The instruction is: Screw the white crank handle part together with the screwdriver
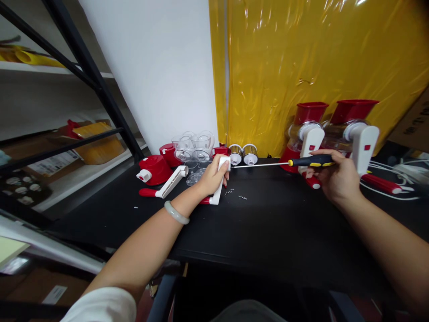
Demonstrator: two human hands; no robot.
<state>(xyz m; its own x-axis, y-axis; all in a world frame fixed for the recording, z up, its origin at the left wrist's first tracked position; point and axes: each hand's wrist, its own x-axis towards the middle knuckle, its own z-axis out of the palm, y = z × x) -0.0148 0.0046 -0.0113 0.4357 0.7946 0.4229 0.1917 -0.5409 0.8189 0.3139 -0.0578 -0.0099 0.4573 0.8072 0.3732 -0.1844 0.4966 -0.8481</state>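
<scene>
Held crank point(217, 193): 1, white with a red knob at its low end, tilted; it is the landmark for all places below.
Left grip point(214, 173): closed around the upper part of the held crank, fingertips showing on its right side.
Right grip point(340, 176): well right of the held crank, closed on a screwdriver handle.
Screwdriver point(295, 162): 1, dark and yellow handle; shaft runs nearly level, tip at the held crank's upper end (whether seated, too small to tell).
Screws point(242, 197): several, loose on the black worktop point(268, 228), just right of the held crank (too fine for a firm count).
Loose crank point(170, 182): 1, white and red, left of the held crank.
Red housing point(157, 171): 1 with a white spout, farther left of the held crank; another red part point(170, 155) behind it.
Clear cups point(201, 141): several, behind and left of the held crank (overlapping, number uncertain).
Drums: 2, left drum point(235, 154) and right drum point(250, 154), side by side behind the held crank.
Assembled machines: 2, nearer machine point(311, 143) and farther machine point(365, 143), both well right of the held crank.
</scene>
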